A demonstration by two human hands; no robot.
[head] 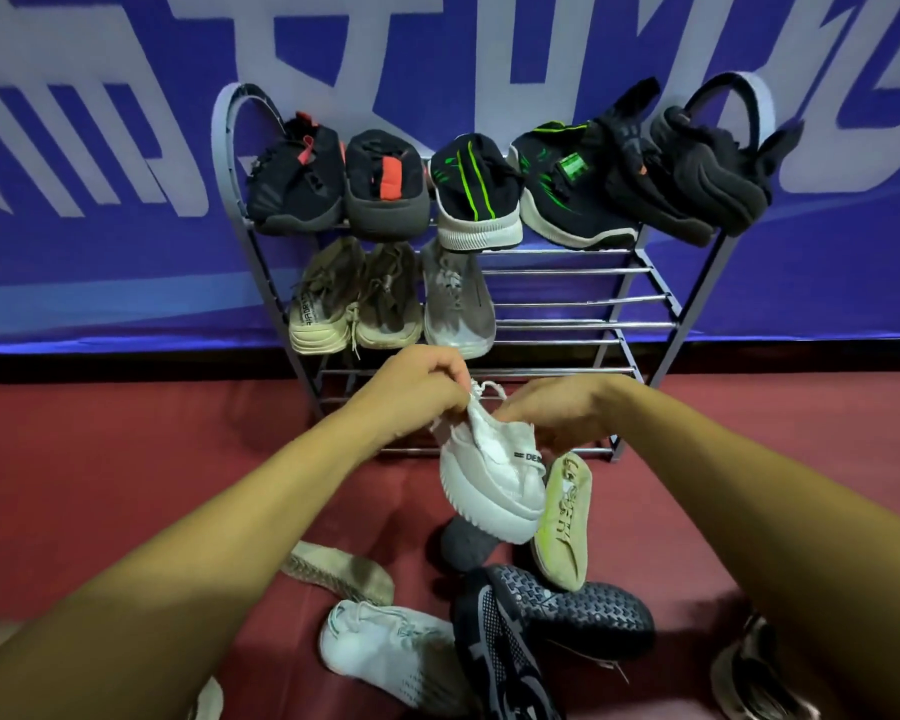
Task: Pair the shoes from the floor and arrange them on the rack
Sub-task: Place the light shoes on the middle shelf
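Observation:
A white knit sneaker (494, 475) hangs in the air just in front of the metal shoe rack (567, 298). My left hand (417, 389) pinches its laces and tongue from the left. From the right, my right hand (557, 407) grips its collar. The rack's top shelf carries several black shoes, some with red trim (385, 184) and some with green (476, 194). On the middle shelf stand two beige sneakers (354, 298) and one grey sneaker (458, 298).
Loose shoes lie on the red floor below my hands: a white sneaker (385, 652), a black patterned shoe (557, 615), a yellow-green sole-up shoe (565, 522), a grey shoe (463, 545) and a beige shoe on its side (339, 571). Behind the rack hangs a blue banner.

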